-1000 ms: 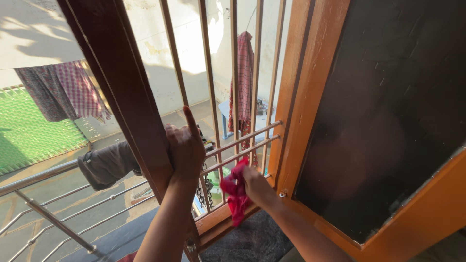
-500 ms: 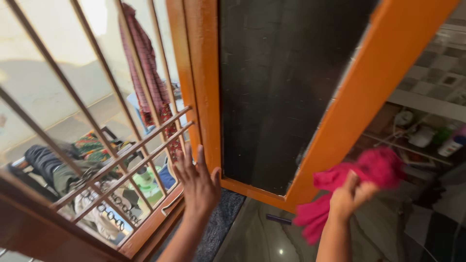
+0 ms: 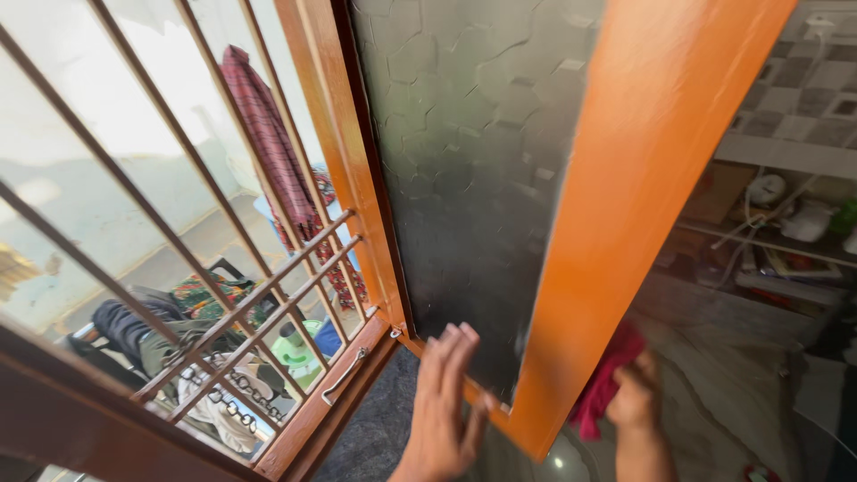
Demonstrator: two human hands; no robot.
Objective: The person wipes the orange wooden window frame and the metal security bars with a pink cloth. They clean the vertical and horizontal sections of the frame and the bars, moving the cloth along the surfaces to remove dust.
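Against the lower frame of the orange window shutter [image 3: 625, 223], head view: left hand [image 3: 446, 406] flat, fingers spread open, palm on the dark patterned glass [image 3: 473, 178] near the bottom rail; right hand [image 3: 636, 397] behind the shutter's far edge, fingers closed round a red cloth [image 3: 607, 384]; best to brace the shutter steady, wipe with firm strokes; barred grille [image 3: 223, 295] left of the shutter.

An orange wooden window frame [image 3: 625, 205] surrounds dark hexagon-patterned glass [image 3: 464, 152]; the cloth [image 3: 605, 384] is red.

Two hands [image 3: 536, 406], one red cloth [image 3: 603, 388]
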